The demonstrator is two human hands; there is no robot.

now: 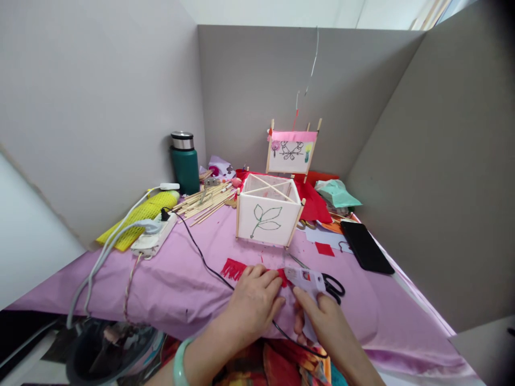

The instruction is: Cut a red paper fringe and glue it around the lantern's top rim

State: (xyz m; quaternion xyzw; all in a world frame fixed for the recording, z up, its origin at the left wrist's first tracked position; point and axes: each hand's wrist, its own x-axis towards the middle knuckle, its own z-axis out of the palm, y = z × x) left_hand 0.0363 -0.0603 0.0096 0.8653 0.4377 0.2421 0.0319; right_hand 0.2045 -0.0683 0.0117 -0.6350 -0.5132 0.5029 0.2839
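My left hand point(256, 297) rests on a red fringed strip point(232, 269), its fingers bent together and holding the strip down on the cloth. The fringe sticks out to the left and a short red end shows at the right. A pale hot glue gun point(308, 280) is gripped in my right hand point(322, 317), its nozzle at the strip's right end beside my left fingers. Just beyond the glue gun lie scissors point(335, 287), with black handles, partly covered by it. Behind my hands stands a white box-shaped lantern point(266, 219) with wooden sticks and a drawn leaf sprig.
A black cord point(197, 247) runs from the power strip point(155, 237) past my hands. Behind are a green bottle point(185, 166), thin wooden sticks point(209, 202) and a hanging decorated lantern point(290, 155). A black phone point(367, 247) lies right. Grey panels point(249, 80) enclose the table.
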